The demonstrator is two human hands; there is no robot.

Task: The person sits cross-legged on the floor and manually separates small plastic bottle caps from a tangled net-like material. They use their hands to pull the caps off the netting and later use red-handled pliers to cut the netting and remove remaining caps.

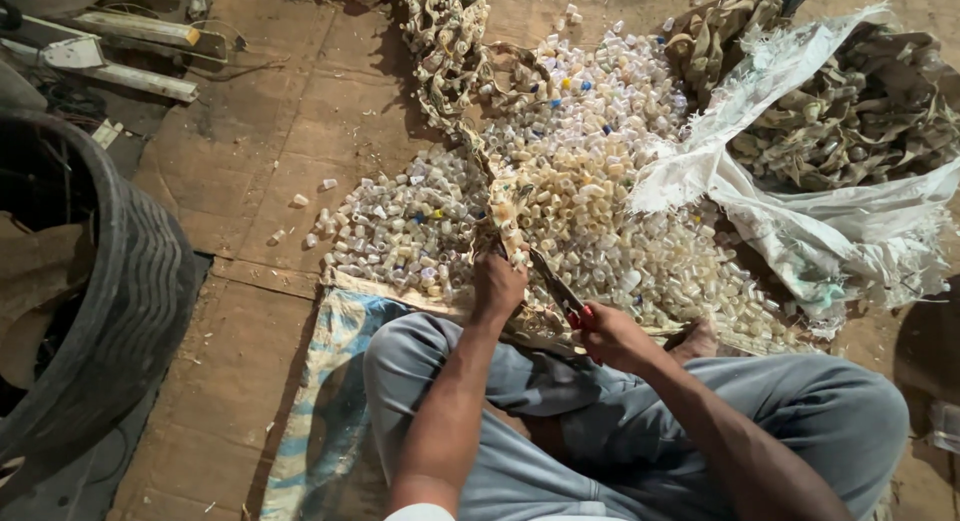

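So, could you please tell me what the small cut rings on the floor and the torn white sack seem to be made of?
Small pale cut rings: apparently translucent plastic, glossy, a few coloured. Torn white sack: woven plastic by its look, matte, with frayed, stringy edges.

Left hand (497,286) clenched, arm extended forward; right hand (612,336) fisted, wrist bent.

One white woven sack (800,181) at right, lying open on the floor, edges frayed, mouth torn wide. Inside and above it, a heap of tan strips (860,111). Lower edge of the sack touching the pile of small clear caps (590,201). No labels, no signs, no screens to see anywhere else.
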